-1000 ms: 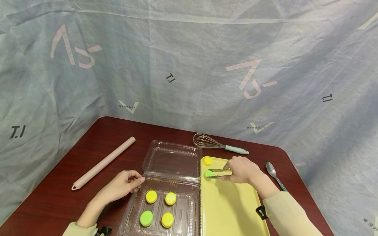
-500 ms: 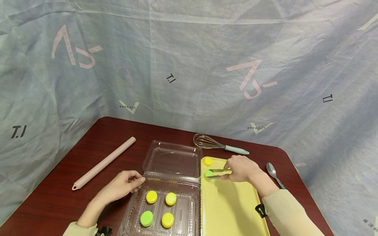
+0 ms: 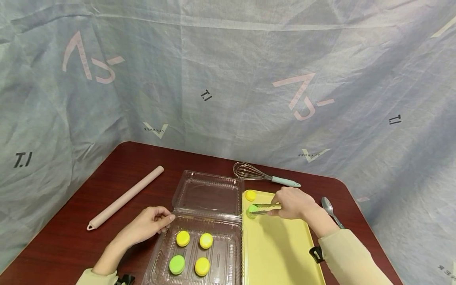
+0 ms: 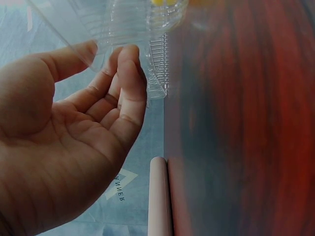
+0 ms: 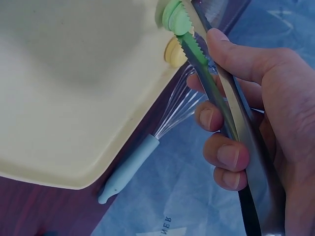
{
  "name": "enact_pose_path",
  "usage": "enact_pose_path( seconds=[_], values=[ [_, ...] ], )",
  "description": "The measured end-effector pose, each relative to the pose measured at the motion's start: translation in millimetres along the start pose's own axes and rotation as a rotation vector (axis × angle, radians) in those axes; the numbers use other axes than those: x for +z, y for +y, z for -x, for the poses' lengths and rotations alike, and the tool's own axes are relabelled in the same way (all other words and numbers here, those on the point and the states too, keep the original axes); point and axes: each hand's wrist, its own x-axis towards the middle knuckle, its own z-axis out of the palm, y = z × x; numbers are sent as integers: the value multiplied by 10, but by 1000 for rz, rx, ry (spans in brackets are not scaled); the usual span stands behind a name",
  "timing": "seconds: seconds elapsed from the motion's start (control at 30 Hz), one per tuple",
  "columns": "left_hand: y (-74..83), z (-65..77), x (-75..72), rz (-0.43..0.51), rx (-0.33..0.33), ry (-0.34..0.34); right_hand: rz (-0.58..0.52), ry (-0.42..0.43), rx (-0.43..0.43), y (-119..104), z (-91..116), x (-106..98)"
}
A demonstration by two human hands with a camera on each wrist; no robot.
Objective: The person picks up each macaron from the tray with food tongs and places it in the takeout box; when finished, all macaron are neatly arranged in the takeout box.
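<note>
Metal tongs point(image 5: 258, 172): held, as I view it from my remote station, in the right hand point(image 3: 292, 204), thumb and curled fingers round the arms; serrated tips close on a green macaron point(image 5: 176, 18).
Green macaron: over the far-left part of the yellow tray point(image 3: 263, 253), just nearer than a lone yellow macaron point(image 3: 250, 195); I cannot confirm whether it clears the surface.
Left hand point(image 3: 151, 225): fingers bent, thumb and forefinger at the left edge of the clear container point(image 3: 225, 257); a small gap shows between the tips, and I cannot tell whether they pinch the plastic.
Container contents: three yellow macarons point(image 3: 206, 240) and a second green one point(image 3: 177, 264); lid point(image 3: 208, 196) folded back.
Tabletop point(image 3: 171, 158): rolling pin point(image 3: 124, 199) left, whisk point(image 3: 285, 181) beyond the tray, spoon point(image 3: 327, 206) right.
</note>
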Motion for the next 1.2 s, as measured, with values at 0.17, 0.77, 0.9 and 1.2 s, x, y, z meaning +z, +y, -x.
enact_pose_path(
  seconds=[0.17,0.77,0.9,1.2],
  values=[
    [6,-2,-4,2,-1,-2,7,31,-28,18,35,-55],
    [35,13,-3,-10,-2,11,41,76,-29,-117,217,-346],
    [30,10,-2,-12,1,8,66,104,-47,-184,243,-412],
    [12,-3,7,-20,9,6,63,129,-91,-369,279,-527]
  ],
)
